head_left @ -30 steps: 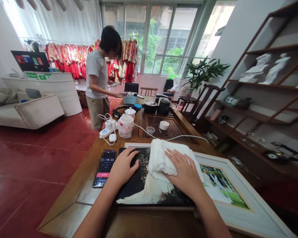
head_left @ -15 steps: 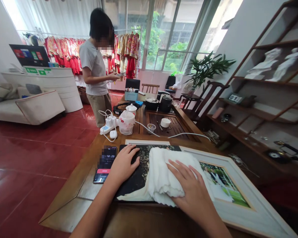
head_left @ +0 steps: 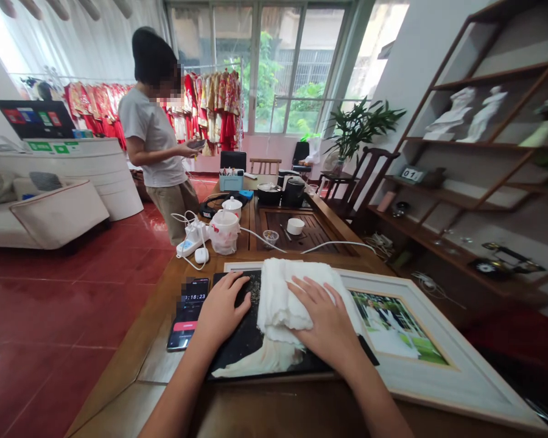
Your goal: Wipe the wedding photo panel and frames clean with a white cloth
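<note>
R hand [head_left: 324,325] flat on white cloth [head_left: 285,292], L hand [head_left: 221,310] spread on dark photo panel [head_left: 256,359], phone [head_left: 188,305] beside

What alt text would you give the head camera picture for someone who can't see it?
A right hand presses a folded white cloth onto a dark photo print on a wooden table, while the left hand lies flat on the print beside a phone. A white-framed photo lies partly under the print, and another person stands past the table.
</note>
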Available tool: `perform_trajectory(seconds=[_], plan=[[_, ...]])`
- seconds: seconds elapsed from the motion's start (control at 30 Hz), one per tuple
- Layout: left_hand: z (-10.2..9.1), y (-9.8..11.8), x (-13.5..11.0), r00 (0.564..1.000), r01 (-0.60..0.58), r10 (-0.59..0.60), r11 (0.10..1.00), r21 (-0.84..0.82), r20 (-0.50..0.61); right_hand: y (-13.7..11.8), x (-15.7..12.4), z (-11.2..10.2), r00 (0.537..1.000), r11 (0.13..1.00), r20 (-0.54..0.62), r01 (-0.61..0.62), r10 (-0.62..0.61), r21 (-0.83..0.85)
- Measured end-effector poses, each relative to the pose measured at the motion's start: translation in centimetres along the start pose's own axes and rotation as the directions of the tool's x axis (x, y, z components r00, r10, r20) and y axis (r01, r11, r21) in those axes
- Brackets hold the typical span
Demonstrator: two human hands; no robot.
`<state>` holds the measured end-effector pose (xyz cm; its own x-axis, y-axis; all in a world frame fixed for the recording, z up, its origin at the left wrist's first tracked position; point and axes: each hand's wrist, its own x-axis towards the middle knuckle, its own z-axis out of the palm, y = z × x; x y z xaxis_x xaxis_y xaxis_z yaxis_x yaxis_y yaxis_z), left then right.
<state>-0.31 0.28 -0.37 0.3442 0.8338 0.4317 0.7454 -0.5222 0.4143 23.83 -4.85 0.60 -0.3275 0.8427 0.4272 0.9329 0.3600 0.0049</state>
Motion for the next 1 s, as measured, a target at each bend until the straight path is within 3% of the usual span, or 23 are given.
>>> perform_trajectory(seconds=[0.27,0.7,1.0], plan=[[0.3,-0.4,0.1,1.0,0.004,-0.005,1.0,0.007,0.02,-1.5,-3.9,-1.4,0.998,0.999,0.037,0.047,-0.048,0.024],[0.5,-0.4,0.3,0.999,-0.039,0.039,0.999,0.012,0.017,-0.5,2.0,0.2,0.999,0.995,0.028,-0.021,0.019,0.101],[0.5,-0.5,0.2,1.0,-0.013,0.013,1.0,-0.005,-0.002,-1.7,-1.6,-0.9,0.997,0.996,0.065,0.031,-0.037,0.088]])
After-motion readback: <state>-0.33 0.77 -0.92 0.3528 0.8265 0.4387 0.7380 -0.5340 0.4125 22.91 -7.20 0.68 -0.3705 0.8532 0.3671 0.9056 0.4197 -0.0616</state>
